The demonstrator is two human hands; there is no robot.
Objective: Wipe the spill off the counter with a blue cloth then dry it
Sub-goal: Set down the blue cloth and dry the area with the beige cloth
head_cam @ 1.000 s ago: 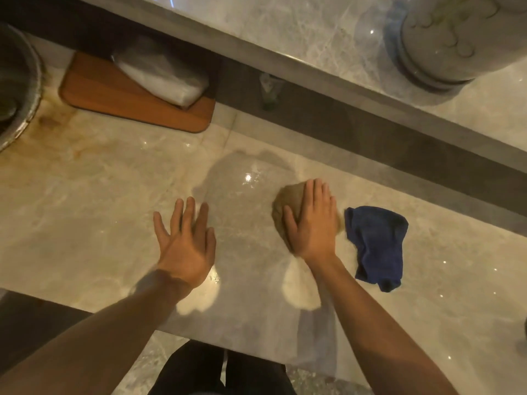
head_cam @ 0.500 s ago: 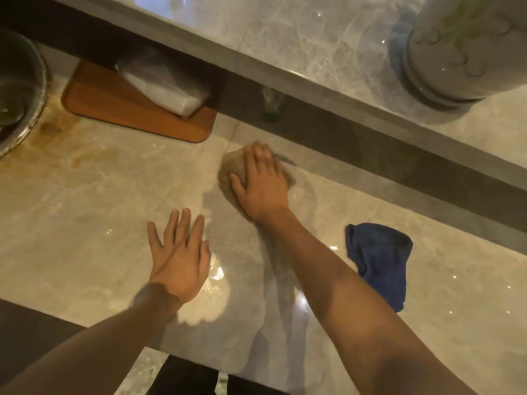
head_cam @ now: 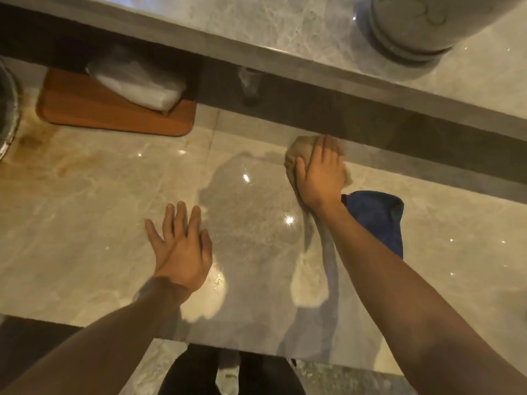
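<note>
Moved rightward along counter (head_cam: 85, 223) far edge: right hand (head_cam: 320, 178), palm-down grip pressing tan cloth (head_cam: 299, 155) | left hand (head_cam: 182, 246) flat, fingers spread, empty | blue cloth (head_cam: 379, 218) beside right wrist

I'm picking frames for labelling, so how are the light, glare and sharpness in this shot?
Head view: dim, warm light; small bright glints on the glossy counter; arm shadows fall across it; the right hand on the tan cloth is slightly blurred; wide-angle bending shows at the ledge.

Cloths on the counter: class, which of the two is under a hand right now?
The tan cloth, pressed flat under the right hand near the back ledge. The blue cloth lies loose beside that wrist, untouched by either palm.
</note>
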